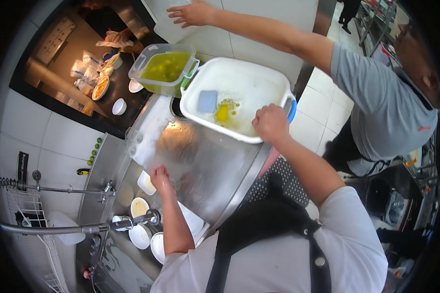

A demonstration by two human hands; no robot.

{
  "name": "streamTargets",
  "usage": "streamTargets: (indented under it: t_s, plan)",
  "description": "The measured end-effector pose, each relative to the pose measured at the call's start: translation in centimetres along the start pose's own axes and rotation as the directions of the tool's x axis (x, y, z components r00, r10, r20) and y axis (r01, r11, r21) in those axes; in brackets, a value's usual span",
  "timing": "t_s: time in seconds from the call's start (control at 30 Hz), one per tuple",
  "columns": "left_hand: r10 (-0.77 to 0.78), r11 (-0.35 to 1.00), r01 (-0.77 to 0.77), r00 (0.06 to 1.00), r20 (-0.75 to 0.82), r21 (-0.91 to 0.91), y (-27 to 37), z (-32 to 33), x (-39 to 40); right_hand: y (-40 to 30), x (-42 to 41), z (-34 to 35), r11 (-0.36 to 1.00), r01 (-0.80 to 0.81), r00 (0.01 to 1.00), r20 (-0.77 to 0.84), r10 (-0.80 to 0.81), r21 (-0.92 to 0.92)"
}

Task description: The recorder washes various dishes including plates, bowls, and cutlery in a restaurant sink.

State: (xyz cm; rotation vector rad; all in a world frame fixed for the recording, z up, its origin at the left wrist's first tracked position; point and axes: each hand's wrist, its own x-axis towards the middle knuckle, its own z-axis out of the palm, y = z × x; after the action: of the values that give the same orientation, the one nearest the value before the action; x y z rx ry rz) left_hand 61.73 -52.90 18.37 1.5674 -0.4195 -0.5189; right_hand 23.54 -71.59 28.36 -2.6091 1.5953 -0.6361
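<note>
My right hand (272, 123) is curled over the near right corner of a white plastic tub (238, 66); its fingertips are hidden, so whether it grips the rim cannot be told. Suds, a blue-grey sponge (207, 101) and a patch of yellow-green liquid (222, 112) lie inside the tub. Lower left, my left hand (161, 179) looks wet, with bent fingers, beside a small white square bowl (146, 183). Anything within those fingers is hidden. Several white bowls and dishes (139, 236) stand in the sink area below it.
Yellow-green liquid fills a clear plastic container (163, 69) beside the tub. A co-worker's arm (264, 31) stretches across behind it. A sprayer hose (58, 229) crosses the sink at left. Foam (146, 135) covers part of the steel counter (212, 172), near a pass-through window holding bowls (101, 88).
</note>
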Motion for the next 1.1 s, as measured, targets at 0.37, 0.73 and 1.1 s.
streamTargets:
  t_s: [0.37, 0.73, 1.1]
  plan:
    - [0.130, 0.985, -0.161, 0.924, 0.361, 0.059, 21.2, 24.8, 4.5, 2.0, 1.3, -0.9, 0.976, 0.188, 0.945, 0.252, -0.209, 0.106]
    - [-0.312, 0.941, 0.335, 0.823, 0.475, 0.037, 22.2, 40.7, 8.2, 3.6, 1.5, -1.1, 0.930, 0.212, 0.907, 0.295, -0.301, 0.299]
    - [-0.276, 0.899, 0.420, 0.767, 0.579, -0.127, 18.4, 47.5, 5.6, 4.7, 1.6, -2.0, 0.905, 0.229, 0.876, 0.330, -0.352, 0.358]
